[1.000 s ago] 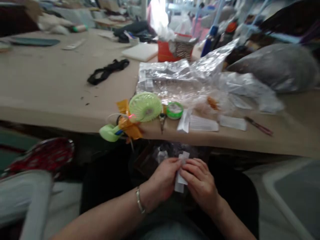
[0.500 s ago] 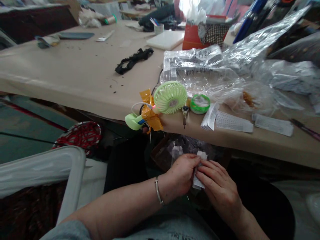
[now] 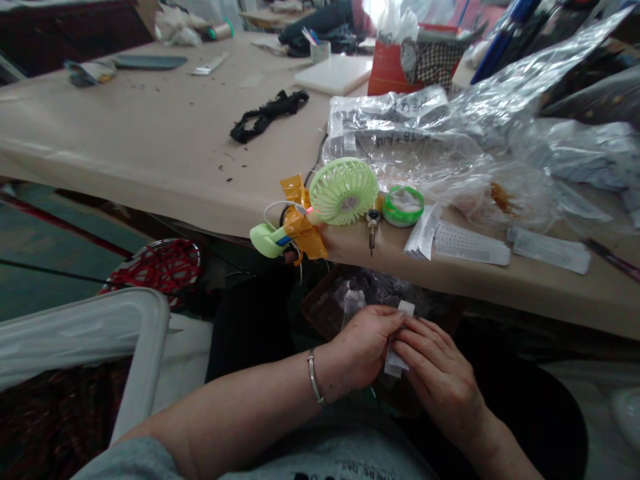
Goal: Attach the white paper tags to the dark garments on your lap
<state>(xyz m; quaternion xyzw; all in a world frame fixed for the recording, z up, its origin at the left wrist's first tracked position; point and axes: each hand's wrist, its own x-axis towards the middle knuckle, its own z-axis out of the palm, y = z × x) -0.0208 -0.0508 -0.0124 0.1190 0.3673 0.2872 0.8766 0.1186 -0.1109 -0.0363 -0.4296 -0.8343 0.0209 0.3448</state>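
Over my lap, my left hand (image 3: 367, 343) pinches a narrow white paper label strip (image 3: 395, 363) between thumb and fingers. My right hand (image 3: 440, 367) lies along the other side of the strip, its fingers pressed on it. Both ends of the strip stick out, one above the thumbs and one below; its middle is hidden by the fingers. At the table edge above my hands are a folded stack of paper labels (image 3: 423, 233), a printed label sheet (image 3: 471, 244) and another label strip (image 3: 549, 251).
A green fan (image 3: 344, 192) is taped to the table edge beside a soldering-iron-like tip (image 3: 372, 233) and a green round tub (image 3: 403, 206). Clear plastic bags (image 3: 420, 150) cover the right. A black strap (image 3: 270, 116) lies left. A white bin (image 3: 160, 333) stands at my left.
Both hands stay together on the label strip, with only slight finger shifts. The whole view has shifted slightly.
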